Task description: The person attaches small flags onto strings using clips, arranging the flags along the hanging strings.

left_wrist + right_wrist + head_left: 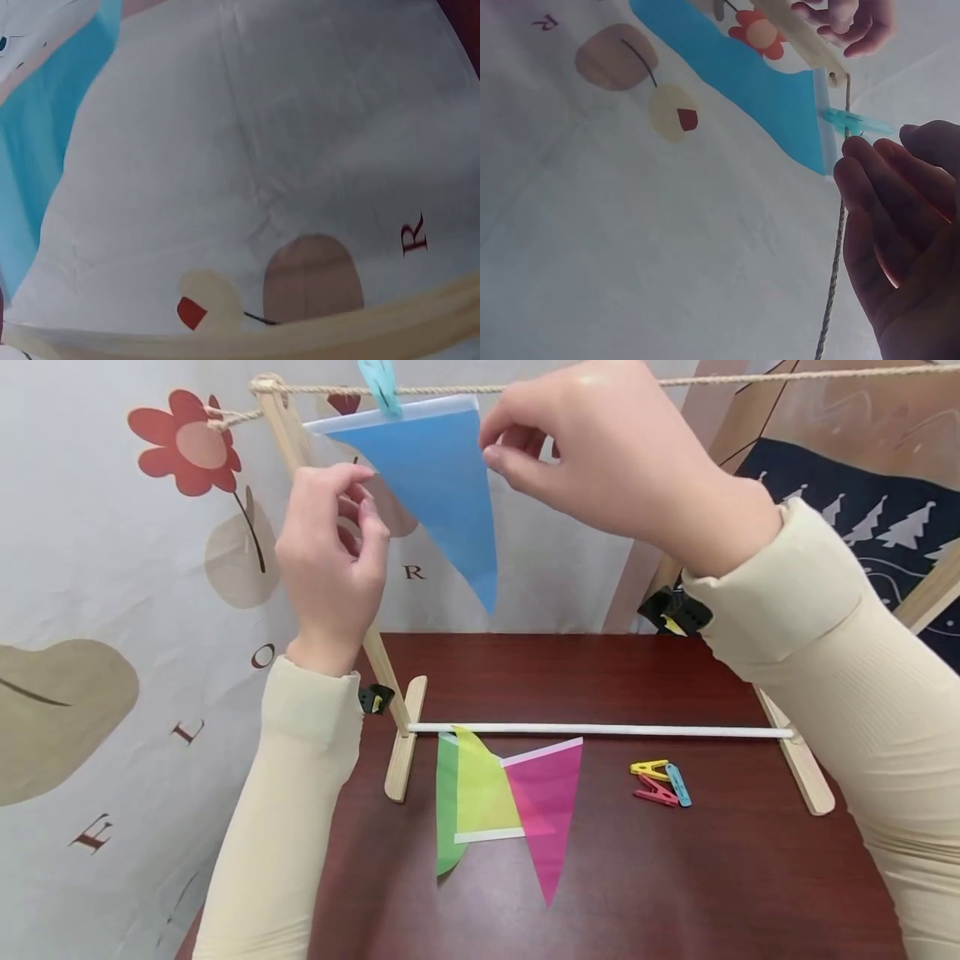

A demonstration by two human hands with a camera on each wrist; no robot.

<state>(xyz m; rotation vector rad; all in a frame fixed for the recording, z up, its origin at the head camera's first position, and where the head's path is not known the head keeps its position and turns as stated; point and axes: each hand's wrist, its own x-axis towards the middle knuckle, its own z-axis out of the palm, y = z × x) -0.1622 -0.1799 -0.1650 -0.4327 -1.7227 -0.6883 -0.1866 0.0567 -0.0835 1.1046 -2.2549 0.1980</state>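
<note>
A blue triangular pennant (450,477) with a white top strip hangs from a rope (480,389), clipped by one light-blue clothespin (381,389). My right hand (592,460) is beside the pennant's right edge, its fingers loosely bent. The right wrist view shows that hand's thumb and fingers (877,195) apart, with nothing between them, close to the rope and clothespin. My left hand (333,552) is raised just left of the pennant, below its left corner, fingers loosely curled and holding nothing. It shows only as a sliver at the left wrist view's edge.
Green, yellow and magenta pennants (551,810) lie overlapping on the dark red table (675,877). Yellow, red and blue clothespins (660,782) lie to their right. A wooden frame (386,677) with a white crossbar (600,729) carries the rope; a printed cloth stands behind.
</note>
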